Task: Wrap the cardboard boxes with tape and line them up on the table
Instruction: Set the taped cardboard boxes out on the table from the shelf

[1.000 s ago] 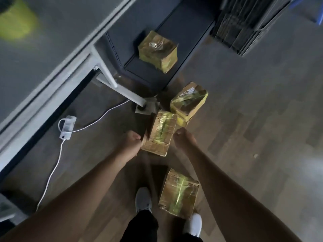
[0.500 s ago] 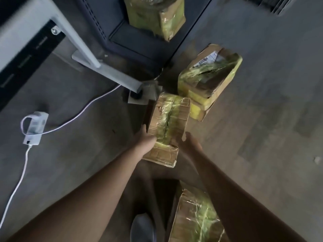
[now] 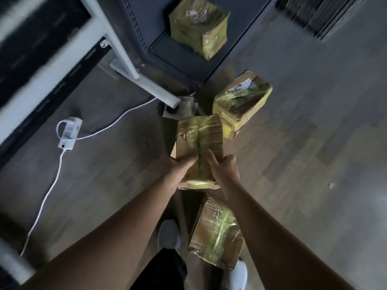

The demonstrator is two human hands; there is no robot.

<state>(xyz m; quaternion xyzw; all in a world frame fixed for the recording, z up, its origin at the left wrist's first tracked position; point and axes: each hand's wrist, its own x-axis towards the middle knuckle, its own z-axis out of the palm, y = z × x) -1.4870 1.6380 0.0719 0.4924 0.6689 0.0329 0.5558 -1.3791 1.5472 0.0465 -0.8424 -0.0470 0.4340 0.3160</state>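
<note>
Table frame [image 3: 123, 49] fills upper left of the frame; its top is out of sight. Four taped boxes below: one on dark shelf [image 3: 184, 57], two on floor, one, centre, held box [image 3: 199, 143], clasped by left hand [image 3: 178, 166] and right hand [image 3: 224, 168]. Step looks like lifting it; next, carry it to the tabletop, squared.

Bare forearms, no sleeves; dark trousers [image 3: 161, 271]; 2 white shoes [image 3: 168, 234].
</note>
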